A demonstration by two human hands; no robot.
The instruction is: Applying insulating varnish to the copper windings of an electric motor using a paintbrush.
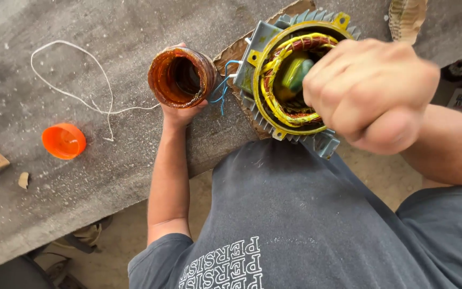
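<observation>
We had only one view, from the camera worn on the person's head. It looked almost straight down over the person's dark grey shirt [295,225] to the grey, dusty concrete workbench [108,171], whose edge ran slanted across the picture. The camera was near: the right hand [372,93] filled much of the upper right part, a little blurred. Below the bench edge we saw some sandy floor [386,176]. There was no second view to compare.

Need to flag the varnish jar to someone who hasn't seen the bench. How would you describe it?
On the grey workbench, look left of the finned motor stator. The left hand grips an open jar, amber-stained inside and out; unlike the flat orange cap farther left, it is tall and hollow.
</observation>
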